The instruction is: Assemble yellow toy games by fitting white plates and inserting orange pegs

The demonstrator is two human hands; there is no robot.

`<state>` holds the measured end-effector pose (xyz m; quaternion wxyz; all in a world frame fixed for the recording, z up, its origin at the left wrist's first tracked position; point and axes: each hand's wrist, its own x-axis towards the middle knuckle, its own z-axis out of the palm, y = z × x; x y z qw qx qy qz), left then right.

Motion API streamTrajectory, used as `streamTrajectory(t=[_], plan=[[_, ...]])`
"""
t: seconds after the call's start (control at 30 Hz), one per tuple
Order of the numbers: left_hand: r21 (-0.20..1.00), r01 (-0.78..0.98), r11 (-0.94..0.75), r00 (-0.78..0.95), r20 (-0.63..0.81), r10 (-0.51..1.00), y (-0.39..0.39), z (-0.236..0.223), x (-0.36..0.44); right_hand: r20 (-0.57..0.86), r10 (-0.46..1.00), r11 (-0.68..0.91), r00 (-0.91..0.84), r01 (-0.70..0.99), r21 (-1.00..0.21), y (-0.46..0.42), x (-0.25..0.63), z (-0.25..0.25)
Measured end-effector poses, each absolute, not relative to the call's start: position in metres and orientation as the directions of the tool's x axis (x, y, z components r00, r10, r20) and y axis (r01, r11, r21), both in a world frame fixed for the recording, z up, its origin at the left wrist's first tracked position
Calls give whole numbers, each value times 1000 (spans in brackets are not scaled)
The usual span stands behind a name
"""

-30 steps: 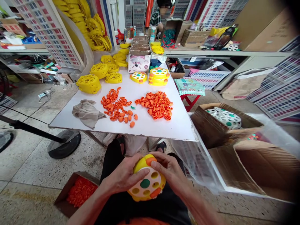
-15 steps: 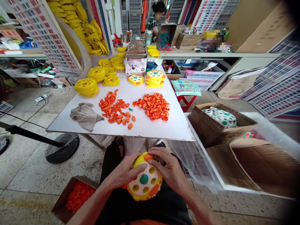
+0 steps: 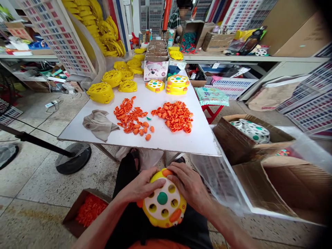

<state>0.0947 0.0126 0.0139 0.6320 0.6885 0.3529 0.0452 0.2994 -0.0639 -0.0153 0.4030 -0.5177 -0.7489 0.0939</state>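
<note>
Over my lap is a round yellow toy [image 3: 166, 205] with a white disc, a green centre and orange parts at its rim. My left hand [image 3: 147, 183] grips its upper left side, the thumb lying on the white disc. My right hand [image 3: 185, 181] is closed on the upper right side, fingers at an orange rim piece [image 3: 167, 172]. The undersides of both grips are hidden. On the table beyond lie a pile of orange pieces [image 3: 176, 117] on the right and another orange pile [image 3: 129, 116] on the left.
A grey cloth [image 3: 98, 124] lies near the table's left edge. Yellow shells [image 3: 101, 92] and stacked finished-looking toys [image 3: 177, 84] stand farther back. Open cardboard boxes [image 3: 254, 183] flank me on the right; a box of orange pieces [image 3: 90, 211] sits on the floor at left.
The view has shifted slightly left, so the table things appear farther right. The toy sits a little lower and nearer, and my right fingers have closed down over its top rim.
</note>
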Motion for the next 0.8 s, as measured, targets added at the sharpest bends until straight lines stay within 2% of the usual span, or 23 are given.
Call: streamTrajectory(t=[0.13,0.3,0.47,0.53,0.6,0.8], plan=[[901,428,67,741,-392,545,11,17,95,523,826,476,-208,755,-451,-63,299,-20],[895,434,102,770,-427,475,12,22,92,383,845,519,-373,746,-418,-63,306,-13],[861,479,169,766,-504,398,11,25,91,407,753,633,-518,740,-229,-68,312,-20],[856,474,206,770,-516,375,10,26,91,408,725,663,-555,723,-194,-69,313,-24],[856,470,216,772,-517,371,9,27,91,424,711,679,-562,705,-204,-67,314,-27],[879,476,39,756,-432,492,7,22,90,457,733,660,-504,689,-299,-61,312,-25]])
